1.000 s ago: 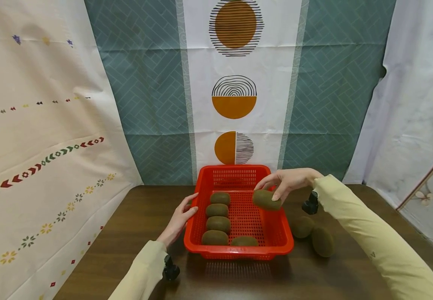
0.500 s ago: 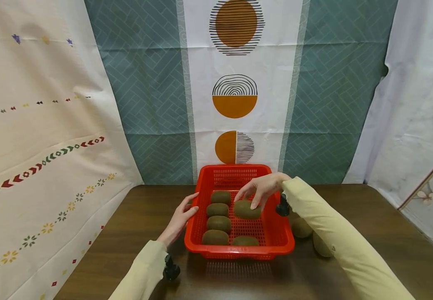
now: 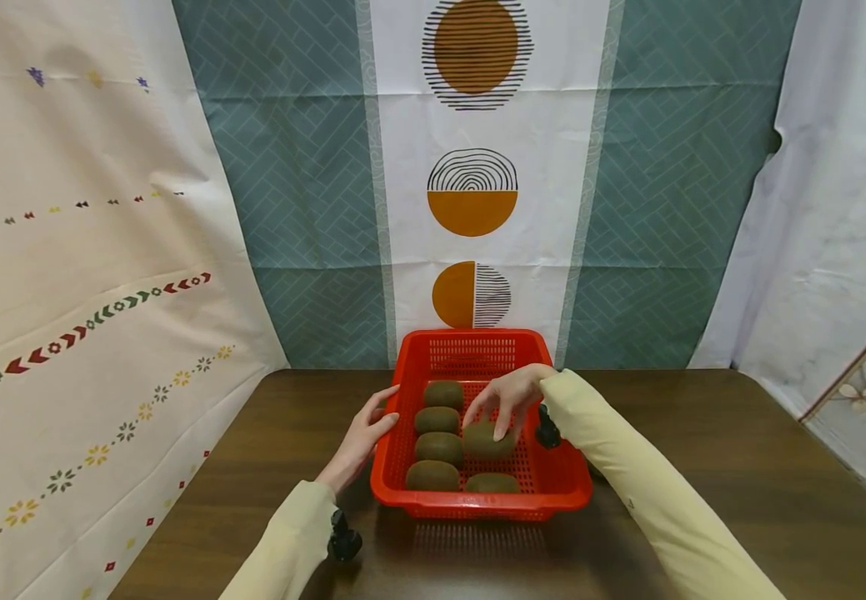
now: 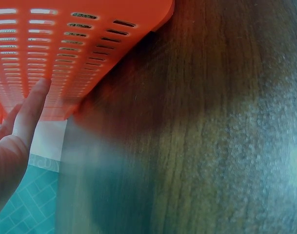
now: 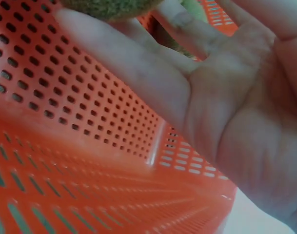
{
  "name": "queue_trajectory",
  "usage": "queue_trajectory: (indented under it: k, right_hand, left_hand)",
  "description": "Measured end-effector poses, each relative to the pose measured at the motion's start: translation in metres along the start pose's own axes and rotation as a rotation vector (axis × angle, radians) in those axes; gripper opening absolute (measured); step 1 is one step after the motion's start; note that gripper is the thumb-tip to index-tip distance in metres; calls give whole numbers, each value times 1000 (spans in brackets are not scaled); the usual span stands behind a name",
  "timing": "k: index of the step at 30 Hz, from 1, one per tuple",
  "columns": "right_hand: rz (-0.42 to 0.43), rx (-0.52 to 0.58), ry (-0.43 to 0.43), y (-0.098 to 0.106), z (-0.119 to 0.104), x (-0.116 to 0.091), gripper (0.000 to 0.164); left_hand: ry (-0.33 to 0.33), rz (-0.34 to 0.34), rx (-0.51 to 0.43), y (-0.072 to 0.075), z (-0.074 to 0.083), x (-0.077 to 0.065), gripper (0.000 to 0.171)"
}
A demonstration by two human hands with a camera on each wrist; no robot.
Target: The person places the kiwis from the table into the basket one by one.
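Observation:
A red plastic basket [image 3: 568, 500] with perforated walls stands on the table. My right hand [image 3: 511, 400] reaches inside it and pinches a brown fuzzy kiwi [image 3: 485, 442] between thumb and fingers, low over the basket floor. In the right wrist view the kiwi [image 5: 114, 7] shows at the fingertips, cut off by the top edge. Several kiwis [image 3: 438, 447] lie in a column along the left wall, and another kiwi [image 3: 493, 483] sits at the near wall. My left hand [image 3: 361, 437] rests against the basket's left side, its extended finger touching the perforated wall [image 4: 65, 53].
The brown wooden table [image 3: 673, 467] extends around the basket. A small part of a kiwi [image 3: 594, 472] shows just right of the basket, mostly hidden by the right sleeve [image 3: 643, 475]. Patterned cloth [image 3: 312, 208] hangs behind and at both sides.
My right hand has carried the kiwi from above the basket's right rim leftward and down inside, beside the column. The right sleeve now covers the kiwis on the table. My left hand stays put.

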State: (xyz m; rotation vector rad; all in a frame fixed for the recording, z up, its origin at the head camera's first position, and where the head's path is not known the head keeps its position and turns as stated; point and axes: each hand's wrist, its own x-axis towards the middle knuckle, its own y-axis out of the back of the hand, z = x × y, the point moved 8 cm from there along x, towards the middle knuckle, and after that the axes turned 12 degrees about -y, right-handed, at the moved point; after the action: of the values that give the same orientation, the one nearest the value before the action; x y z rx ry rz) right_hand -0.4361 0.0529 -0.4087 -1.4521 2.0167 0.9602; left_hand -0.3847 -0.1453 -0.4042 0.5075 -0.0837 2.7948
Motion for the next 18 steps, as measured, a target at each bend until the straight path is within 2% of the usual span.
queue_trajectory:
  k: [6, 18]
  right_hand:
    - [-17, 42, -38, -2, 7, 8, 49]
    - [5, 58, -86, -8, 20, 22, 48]
  left_hand:
    - [7, 9, -2, 0, 0, 0, 51]
    - [7, 14, -7, 0, 1, 0, 51]
